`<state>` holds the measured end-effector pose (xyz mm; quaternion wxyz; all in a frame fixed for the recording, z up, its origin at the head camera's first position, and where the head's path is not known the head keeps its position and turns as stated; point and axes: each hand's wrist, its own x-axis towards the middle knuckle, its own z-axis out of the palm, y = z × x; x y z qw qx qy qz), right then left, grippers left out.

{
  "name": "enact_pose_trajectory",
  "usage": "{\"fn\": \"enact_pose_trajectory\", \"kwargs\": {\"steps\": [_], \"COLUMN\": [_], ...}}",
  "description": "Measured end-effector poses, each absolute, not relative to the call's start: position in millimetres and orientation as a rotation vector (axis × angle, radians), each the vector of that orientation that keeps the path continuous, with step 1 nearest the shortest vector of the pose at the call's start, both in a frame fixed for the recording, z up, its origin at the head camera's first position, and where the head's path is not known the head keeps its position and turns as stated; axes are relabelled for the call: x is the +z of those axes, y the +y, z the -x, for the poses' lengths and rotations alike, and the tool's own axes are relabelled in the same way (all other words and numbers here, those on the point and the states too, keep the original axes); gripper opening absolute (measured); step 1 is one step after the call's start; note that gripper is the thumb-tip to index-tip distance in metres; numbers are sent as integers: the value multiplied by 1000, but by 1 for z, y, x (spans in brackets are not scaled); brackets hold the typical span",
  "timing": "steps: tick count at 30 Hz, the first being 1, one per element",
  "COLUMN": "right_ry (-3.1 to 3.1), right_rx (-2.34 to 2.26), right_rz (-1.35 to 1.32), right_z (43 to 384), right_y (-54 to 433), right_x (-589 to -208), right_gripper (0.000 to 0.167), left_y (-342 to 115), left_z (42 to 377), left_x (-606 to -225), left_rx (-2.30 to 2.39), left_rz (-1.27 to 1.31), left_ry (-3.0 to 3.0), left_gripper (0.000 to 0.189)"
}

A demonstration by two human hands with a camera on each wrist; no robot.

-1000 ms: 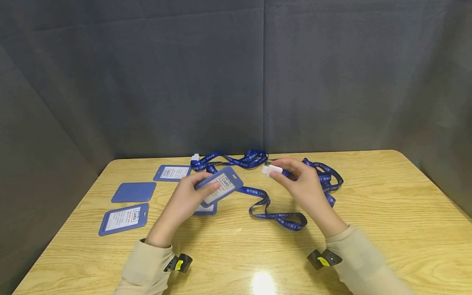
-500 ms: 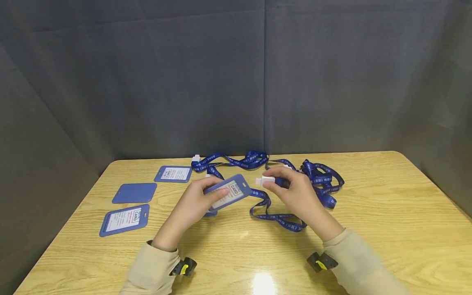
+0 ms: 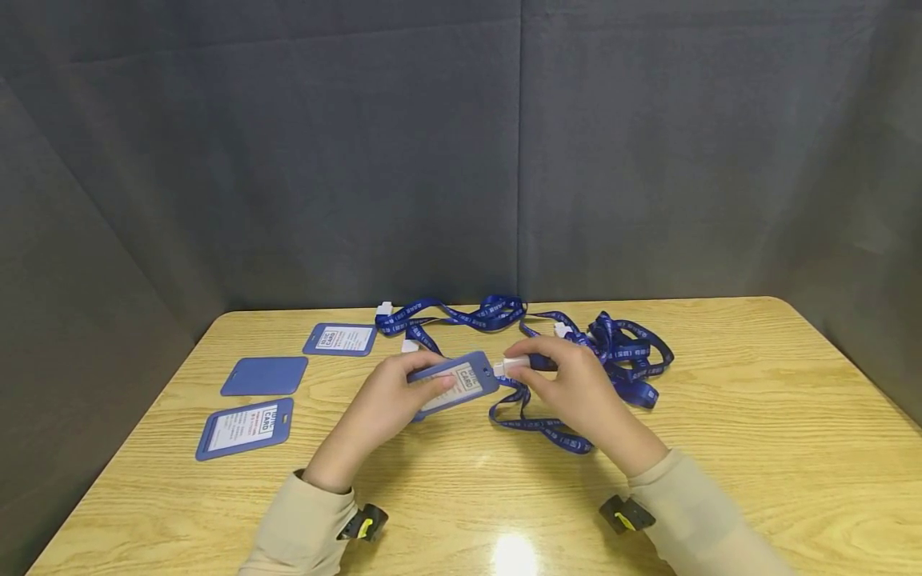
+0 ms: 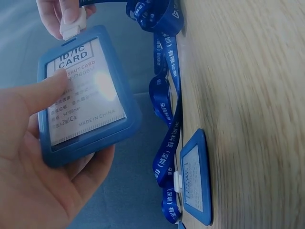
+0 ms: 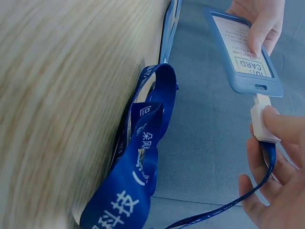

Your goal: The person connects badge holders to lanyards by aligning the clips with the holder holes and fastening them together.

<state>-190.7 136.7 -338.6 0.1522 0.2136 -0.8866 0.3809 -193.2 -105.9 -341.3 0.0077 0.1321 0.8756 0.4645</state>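
My left hand (image 3: 385,400) holds a blue card holder (image 3: 464,380) above the table, thumb across its printed front. The holder's slotted end points toward my right hand (image 3: 587,396), which pinches a white plastic clip (image 5: 262,124) between thumb and fingers. From that clip trails a blue lanyard strap (image 5: 269,160) with white lettering. The clip's narrow tip lies right at the slot edge in the right wrist view; whether it touches the holder I cannot tell. Below the left hand, another card holder (image 4: 195,179) lies by a lanyard's white clip (image 4: 177,181).
On the left of the wooden table (image 3: 756,448) lie two face-up card holders (image 3: 243,430) (image 3: 340,339) and a plain-backed one (image 3: 264,376). Blue lanyards spread along the back (image 3: 461,316), lie bunched at the right (image 3: 634,352) and loop in the middle (image 3: 547,432). Dark cloth (image 3: 360,160) stands behind.
The held card holder has moved right and tilted flatter. The right hand has brought the white clip left and down, so clip and slot end are now close together.
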Motion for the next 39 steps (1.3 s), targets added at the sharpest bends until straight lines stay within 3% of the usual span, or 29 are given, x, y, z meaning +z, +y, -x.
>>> {"fn": "enact_pose_trajectory", "kwargs": {"steps": [15, 39], "right_ry": [-2587, -2633], "right_rx": [1035, 1407], "right_rz": [-682, -588], "right_z": [191, 191], "right_y": [136, 138], "right_x": [-342, -341], "right_gripper": [16, 15], "left_y": [-105, -106], "left_z": [193, 186], "left_x": [-343, -340], "left_rx": [1371, 1477], "left_rz": [-477, -641], "left_ry": [2775, 2784], "left_gripper": [16, 20]}}
